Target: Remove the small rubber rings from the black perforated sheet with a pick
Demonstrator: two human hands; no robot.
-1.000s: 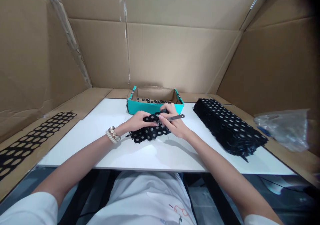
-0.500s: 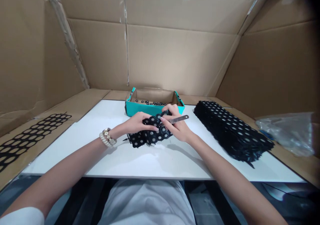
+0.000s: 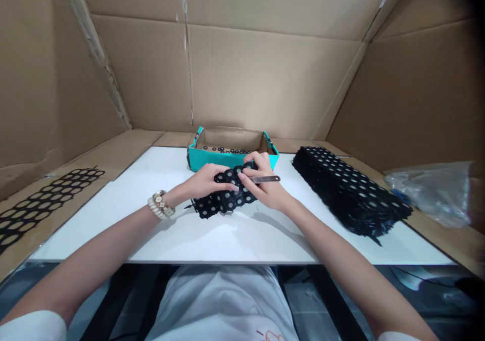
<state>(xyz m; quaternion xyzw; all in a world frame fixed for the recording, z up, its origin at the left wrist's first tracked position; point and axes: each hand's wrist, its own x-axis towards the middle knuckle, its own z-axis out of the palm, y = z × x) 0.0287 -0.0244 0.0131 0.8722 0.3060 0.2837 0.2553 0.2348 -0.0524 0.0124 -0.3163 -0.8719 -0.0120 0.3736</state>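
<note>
My left hand grips the left part of a black sheet with rows of round pieces, its thumb across the top. At the sheet's right side, my right hand is closed on a thin metal tool, whose holed end points right. The tool's other end is hidden by my fingers. The sheet is held bent above the white table. Just behind my hands stands a teal open box with small black rings inside.
On the right lies a thick stack of black dotted sheets, with a clear plastic bag beyond it. A black sheet with open holes rests on cardboard at the left. Cardboard walls enclose the back and sides.
The view has shifted slightly, so everything sits a little higher. The metal tool has turned closer to level in my right hand. My left hand keeps its hold on the sheet.
</note>
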